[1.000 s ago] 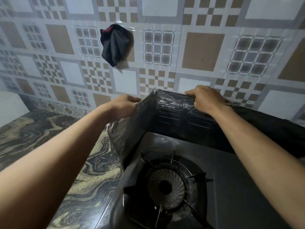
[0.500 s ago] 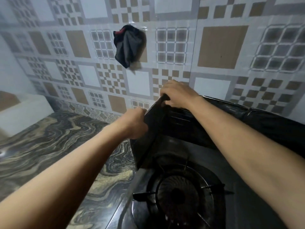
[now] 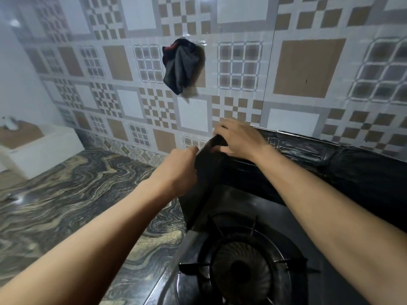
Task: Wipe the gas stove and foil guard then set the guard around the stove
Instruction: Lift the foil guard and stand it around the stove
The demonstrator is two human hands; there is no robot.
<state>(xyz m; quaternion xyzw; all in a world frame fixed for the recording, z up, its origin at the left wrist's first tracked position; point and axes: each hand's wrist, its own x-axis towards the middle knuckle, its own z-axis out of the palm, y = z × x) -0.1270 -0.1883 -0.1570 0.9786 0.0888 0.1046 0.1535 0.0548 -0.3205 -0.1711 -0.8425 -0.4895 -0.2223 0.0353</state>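
The dark gas stove fills the lower right, its round burner near the bottom edge. The dark foil guard stands upright along the stove's back and folds forward along its left side. My left hand grips the outer face of the left panel near the top. My right hand is closed over the guard's top edge at the back-left corner. Both forearms reach in from below.
A dark cloth hangs on the patterned tiled wall above the corner. The marbled countertop stretches left of the stove. A white box-like block sits at the far left against the wall.
My right hand slid left along the guard's top edge to the corner. The left panel swung in closer to the stove's side, with my left hand on it. The view shifted left.
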